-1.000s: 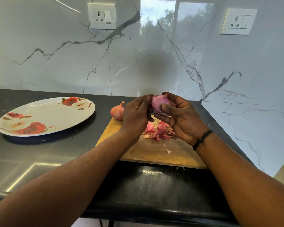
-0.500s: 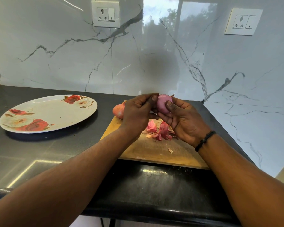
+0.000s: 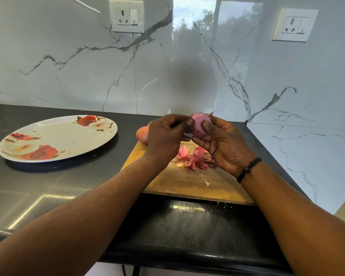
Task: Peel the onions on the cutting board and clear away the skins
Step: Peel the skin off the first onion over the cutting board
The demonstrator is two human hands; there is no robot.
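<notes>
My right hand holds a pink, mostly peeled onion above the wooden cutting board, thumb pressed on its front. My left hand has its fingers curled against the onion's left side, fingertips on its skin. Under my hands a heap of red onion skins lies on the board. An unpeeled onion sits at the board's far left corner, partly hidden by my left hand.
A white oval plate with red rose prints lies on the dark counter to the left. The marble wall with two sockets stands close behind. The counter's front edge runs below my forearms. A small skin scrap lies on the board.
Both hands keep working the onion in place. The thumb of my right hand has shifted over the onion's front, and the view has tilted slightly.
</notes>
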